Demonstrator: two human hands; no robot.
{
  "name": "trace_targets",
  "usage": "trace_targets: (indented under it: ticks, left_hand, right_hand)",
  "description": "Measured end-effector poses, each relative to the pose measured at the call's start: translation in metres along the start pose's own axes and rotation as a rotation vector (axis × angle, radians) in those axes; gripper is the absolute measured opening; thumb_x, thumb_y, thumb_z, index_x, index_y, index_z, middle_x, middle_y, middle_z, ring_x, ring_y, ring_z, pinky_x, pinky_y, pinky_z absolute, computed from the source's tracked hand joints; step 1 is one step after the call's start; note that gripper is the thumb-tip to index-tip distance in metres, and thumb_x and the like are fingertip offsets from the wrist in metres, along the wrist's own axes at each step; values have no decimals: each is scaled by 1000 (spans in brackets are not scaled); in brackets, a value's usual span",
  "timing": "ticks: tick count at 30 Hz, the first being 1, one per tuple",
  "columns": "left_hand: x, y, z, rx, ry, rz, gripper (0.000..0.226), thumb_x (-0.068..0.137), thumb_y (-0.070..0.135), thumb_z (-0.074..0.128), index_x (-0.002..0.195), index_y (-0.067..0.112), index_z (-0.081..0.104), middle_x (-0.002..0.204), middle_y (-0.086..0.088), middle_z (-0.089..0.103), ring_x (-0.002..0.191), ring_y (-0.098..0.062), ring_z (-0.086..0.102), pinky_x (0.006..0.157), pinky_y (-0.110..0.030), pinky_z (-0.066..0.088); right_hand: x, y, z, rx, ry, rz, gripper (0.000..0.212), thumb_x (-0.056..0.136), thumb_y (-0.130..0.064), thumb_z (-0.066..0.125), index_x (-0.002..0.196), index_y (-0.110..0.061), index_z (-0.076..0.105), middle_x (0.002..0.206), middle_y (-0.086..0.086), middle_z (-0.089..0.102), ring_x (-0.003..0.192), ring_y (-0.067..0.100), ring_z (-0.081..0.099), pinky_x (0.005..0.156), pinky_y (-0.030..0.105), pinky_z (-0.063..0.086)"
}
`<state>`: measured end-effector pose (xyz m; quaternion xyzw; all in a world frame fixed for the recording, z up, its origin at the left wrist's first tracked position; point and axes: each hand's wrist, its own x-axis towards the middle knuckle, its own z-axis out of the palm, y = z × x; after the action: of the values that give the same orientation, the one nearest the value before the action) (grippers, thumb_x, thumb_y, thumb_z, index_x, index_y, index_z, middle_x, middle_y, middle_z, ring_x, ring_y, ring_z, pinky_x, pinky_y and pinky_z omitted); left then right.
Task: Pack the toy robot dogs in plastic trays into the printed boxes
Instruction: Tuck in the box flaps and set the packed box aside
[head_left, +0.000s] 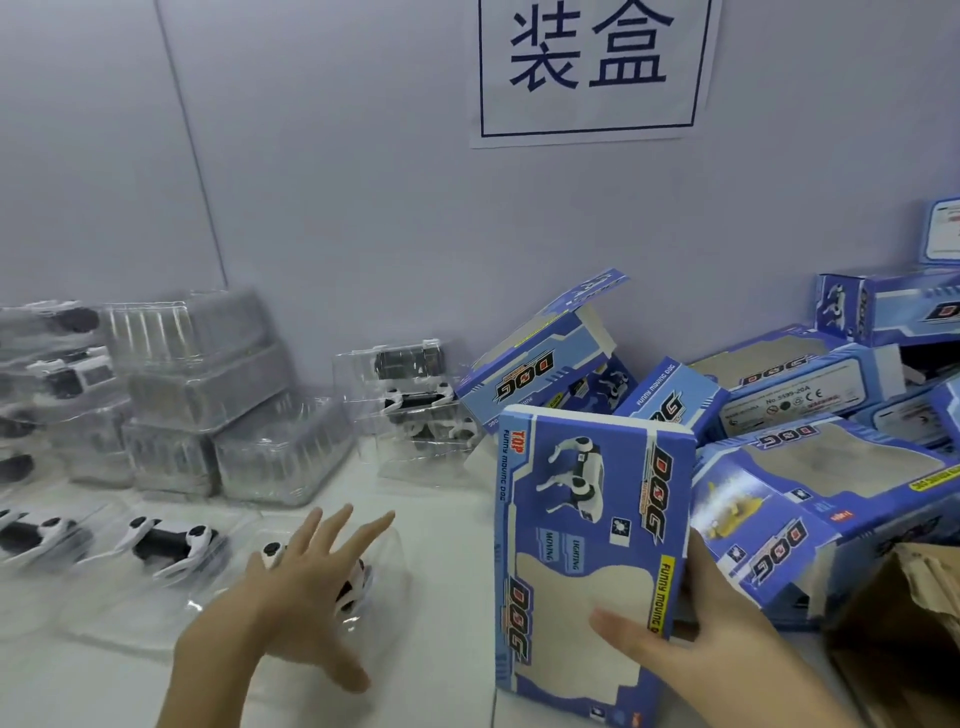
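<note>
1. While my right hand (696, 623) grips the printed box (592, 551) by its right edge, thumb across the front window and fingers behind, the box stands on end on the white table (447, 571).
2. My left hand (306, 577) is spread wide, fingers straight, holding nothing; it hovers over or rests on the nearest tray (358, 577), just left of the box. I cannot tell whether it touches.
3. That clear tray holds one black-and-white toy dog (349, 584), partly hidden under my hand.
4. I judge the tray light, thin and slippery, and likely to flex, so I would take it by its long sides, not the flimsy flange.
5. The box is light card that dents easily; holding it near an edge, as now, should keep it square.
6. Further left of the box lie more trays with dogs (171, 540); behind them sit stacked clear trays (208, 395), some looking empty.
7. Right of the box is a heap of printed boxes (810, 499); one behind it (540, 364) has its flap open.
8. Whether the held box's ends are open I cannot tell.
</note>
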<state>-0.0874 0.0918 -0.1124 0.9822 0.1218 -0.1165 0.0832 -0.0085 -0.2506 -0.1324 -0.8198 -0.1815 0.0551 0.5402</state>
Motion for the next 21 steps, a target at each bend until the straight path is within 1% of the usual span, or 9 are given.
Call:
trace_targets:
  ticks: [2, 4, 7, 11, 14, 16, 18, 19, 21]
  left_hand:
    - [5, 7, 5, -13, 33, 51, 143, 61, 64, 89, 154, 61, -20, 171, 14, -21, 158, -18, -24, 124, -65, 6]
    - [11, 15, 7, -42, 94, 143, 134, 58, 68, 85, 155, 63, -7, 167, 19, -3, 158, -13, -8, 122, -56, 16]
    - [16, 24, 9, -73, 239, 257, 109, 60, 67, 75, 152, 64, 18, 145, 31, 18, 139, -3, 19, 105, -40, 24]
    - [20, 33, 6, -239, 494, 262, 71, 66, 65, 66, 135, 62, 48, 121, 30, 43, 116, 3, 47, 99, -39, 34]
    - [19, 35, 1, -436, 599, 279, 64, 66, 58, 71, 129, 53, 62, 116, 26, 55, 108, 1, 60, 97, -39, 50]
    - [19, 37, -2, -635, 656, 313, 64, 71, 39, 88, 132, 43, 67, 116, 23, 60, 103, 0, 65, 87, -25, 56]
    - [18, 43, -10, -795, 768, 321, 60, 76, 19, 93, 126, 42, 70, 116, 15, 65, 101, 4, 67, 80, -10, 53]
    - [17, 48, -16, -851, 826, 316, 59, 75, 18, 93, 123, 43, 69, 116, 13, 67, 100, 6, 67, 80, -6, 51]
    - [10, 63, -33, -966, 922, 328, 59, 72, 32, 91, 126, 38, 70, 118, 12, 69, 104, 2, 69, 87, -13, 53]
  right_hand:
    - [1, 1, -3, -3, -3, 31, 80, 69, -32, 94, 120, -58, 38, 92, -39, 67, 84, -17, 65, 63, 1, 48]
    - [2, 1, -8, 9, -12, 60, 78, 68, -27, 95, 119, -54, 42, 91, -29, 73, 79, -13, 68, 62, 2, 48]
    - [2, -2, -16, 37, -47, 83, 72, 71, -26, 93, 117, -49, 43, 88, -27, 73, 77, -13, 67, 59, 2, 47]
    - [4, -8, -18, 110, -59, 96, 70, 69, -24, 93, 114, -47, 45, 92, -24, 72, 74, -17, 65, 55, 2, 46]
    - [0, -14, -23, 269, -83, 64, 83, 58, -37, 85, 129, -49, 43, 100, -16, 77, 86, -6, 72, 65, 11, 54]
    - [2, -17, -33, 433, 16, 41, 82, 58, -44, 74, 134, -47, 45, 112, -9, 77, 98, 10, 75, 75, 26, 59]
    - [1, -21, -43, 533, 196, -62, 70, 61, -47, 68, 129, -48, 49, 128, -3, 69, 114, 15, 68, 83, 33, 61]
    - [0, -25, -44, 523, 292, -148, 66, 65, -48, 66, 129, -48, 50, 132, -4, 67, 121, 14, 65, 88, 29, 61]
    - [-5, -34, -42, 475, 477, -348, 66, 79, -48, 69, 140, -43, 47, 139, -6, 64, 130, 7, 60, 97, 15, 53]
